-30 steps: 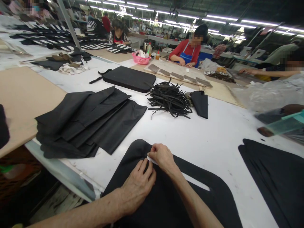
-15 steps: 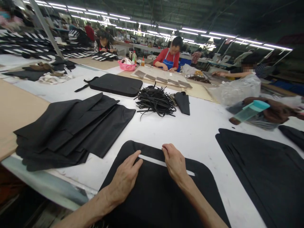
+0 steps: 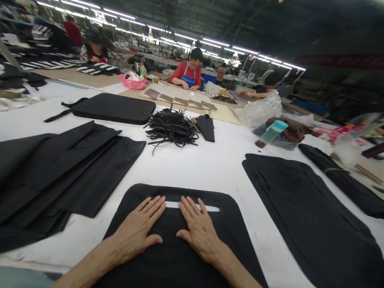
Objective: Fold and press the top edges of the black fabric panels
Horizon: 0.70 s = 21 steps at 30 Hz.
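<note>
A black fabric panel (image 3: 168,256) with rounded corners lies flat in front of me, with a long narrow slot near its far edge through which white shows. My left hand (image 3: 139,224) rests palm down on the panel, fingers stretched out at the slot's left end. Beside it my right hand (image 3: 199,230) also lies flat, its fingertips across the middle of the slot. Both thumbs point inward, a small gap apart. Neither hand grips anything. The panel's near end runs out of view below.
Folded black fabric pieces (image 3: 69,172) lie left, stacked black panels (image 3: 303,208) right. Beyond are a heap of black strips (image 3: 174,127), a padded black piece (image 3: 114,107), a teal-lidded bottle (image 3: 271,134) and a pink basket (image 3: 132,83). A co-worker in red (image 3: 187,74) works across the table.
Both hands have gone from curled fingers at the slot's far edge to lying flat across it. The view has swung to the right.
</note>
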Tool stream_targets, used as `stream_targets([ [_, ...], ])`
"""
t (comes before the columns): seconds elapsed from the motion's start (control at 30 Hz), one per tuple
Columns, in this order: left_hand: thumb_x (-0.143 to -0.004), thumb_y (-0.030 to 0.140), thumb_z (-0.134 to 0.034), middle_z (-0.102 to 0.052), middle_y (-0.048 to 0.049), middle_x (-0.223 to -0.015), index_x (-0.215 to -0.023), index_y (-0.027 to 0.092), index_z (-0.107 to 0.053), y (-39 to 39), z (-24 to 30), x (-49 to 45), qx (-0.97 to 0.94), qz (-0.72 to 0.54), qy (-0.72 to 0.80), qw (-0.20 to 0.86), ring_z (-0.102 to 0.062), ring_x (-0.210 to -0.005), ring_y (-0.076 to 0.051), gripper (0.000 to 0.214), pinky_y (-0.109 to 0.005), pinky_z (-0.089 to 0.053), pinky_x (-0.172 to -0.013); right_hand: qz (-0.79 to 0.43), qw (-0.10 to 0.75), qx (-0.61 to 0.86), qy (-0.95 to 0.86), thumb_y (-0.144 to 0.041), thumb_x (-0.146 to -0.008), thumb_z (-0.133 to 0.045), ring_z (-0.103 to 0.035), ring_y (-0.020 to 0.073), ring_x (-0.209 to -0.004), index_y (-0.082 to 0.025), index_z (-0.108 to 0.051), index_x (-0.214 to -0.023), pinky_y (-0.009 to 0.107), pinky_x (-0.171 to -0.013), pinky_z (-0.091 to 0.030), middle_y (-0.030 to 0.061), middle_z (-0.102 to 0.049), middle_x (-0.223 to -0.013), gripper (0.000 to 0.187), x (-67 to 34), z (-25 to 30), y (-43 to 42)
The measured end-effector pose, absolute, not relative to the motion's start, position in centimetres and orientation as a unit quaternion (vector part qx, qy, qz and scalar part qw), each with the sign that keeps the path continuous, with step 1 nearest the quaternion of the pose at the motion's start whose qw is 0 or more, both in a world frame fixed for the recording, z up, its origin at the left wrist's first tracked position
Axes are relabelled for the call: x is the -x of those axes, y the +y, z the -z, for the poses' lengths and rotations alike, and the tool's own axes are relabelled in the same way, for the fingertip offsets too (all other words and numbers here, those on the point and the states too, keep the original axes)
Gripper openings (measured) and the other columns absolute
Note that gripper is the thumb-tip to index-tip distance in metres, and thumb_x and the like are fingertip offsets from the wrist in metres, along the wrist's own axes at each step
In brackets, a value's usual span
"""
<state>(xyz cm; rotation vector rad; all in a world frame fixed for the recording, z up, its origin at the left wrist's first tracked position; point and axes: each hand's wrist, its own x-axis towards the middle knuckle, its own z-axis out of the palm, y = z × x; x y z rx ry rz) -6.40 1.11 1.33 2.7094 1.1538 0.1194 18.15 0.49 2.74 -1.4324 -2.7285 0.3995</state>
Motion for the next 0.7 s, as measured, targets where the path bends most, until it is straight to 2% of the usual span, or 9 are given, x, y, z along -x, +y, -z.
stream_targets([
  [0.17,-0.079,0.070,-0.033,-0.021,-0.0081,-0.147,-0.142,0.021,-0.008,1.5,-1.0,7.9,-0.930,-0.040,0.361,0.052,-0.023,-0.134,-0.025,0.083,-0.044,-0.022,-0.109,-0.097,-0.027,0.478,-0.872,-0.057,-0.082,-0.049,-0.018,0.0254,-0.134,-0.019,-0.021,-0.141,0.054,-0.108,-0.014,0.0066,-0.020,-0.147,0.075,-24.1,-2.8,-0.1],
  [0.37,-0.082,0.063,-0.039,-0.031,-0.0099,-0.143,-0.142,0.017,-0.006,1.2,-0.9,10.9,-0.912,-0.061,0.403,-0.031,-0.033,-0.130,-0.024,0.082,-0.041,-0.030,-0.105,-0.068,0.005,0.485,-0.872,-0.061,-0.083,-0.043,-0.025,0.0262,-0.132,-0.022,-0.021,-0.141,0.055,-0.107,-0.015,0.0071,-0.028,-0.144,0.073,-26.7,-2.4,-0.3],
  [0.5,-0.081,0.061,-0.043,-0.033,-0.0141,-0.142,-0.142,0.017,-0.013,1.2,-0.5,11.2,-0.868,-0.119,0.469,-0.108,-0.037,-0.127,-0.028,0.081,-0.043,-0.032,-0.103,-0.041,0.089,0.561,-0.822,-0.040,-0.093,-0.037,-0.035,0.0196,-0.126,-0.019,-0.031,-0.137,0.044,-0.107,-0.021,0.0062,-0.041,-0.138,0.049,-26.5,-3.6,1.3],
  [0.57,-0.082,0.060,-0.043,-0.037,-0.0135,-0.140,-0.142,0.018,-0.015,1.3,-0.3,11.0,-0.862,-0.133,0.474,-0.123,-0.040,-0.125,-0.028,0.079,-0.043,-0.034,-0.103,-0.013,0.115,0.619,-0.777,-0.029,-0.093,-0.038,-0.037,0.0209,-0.123,-0.016,-0.038,-0.133,0.040,-0.105,-0.026,0.0083,-0.044,-0.135,0.042,-26.5,-4.2,2.6],
  [0.7,-0.083,0.057,-0.043,-0.046,-0.0099,-0.135,-0.143,0.021,-0.010,1.3,0.3,11.1,-0.863,-0.141,0.472,-0.111,-0.049,-0.117,-0.026,0.077,-0.039,-0.040,-0.098,-0.005,0.088,0.669,-0.738,-0.025,-0.087,-0.051,-0.049,0.0259,-0.105,-0.017,-0.053,-0.116,0.040,-0.089,-0.038,0.0103,-0.057,-0.114,0.031,-26.8,-4.4,4.5],
])
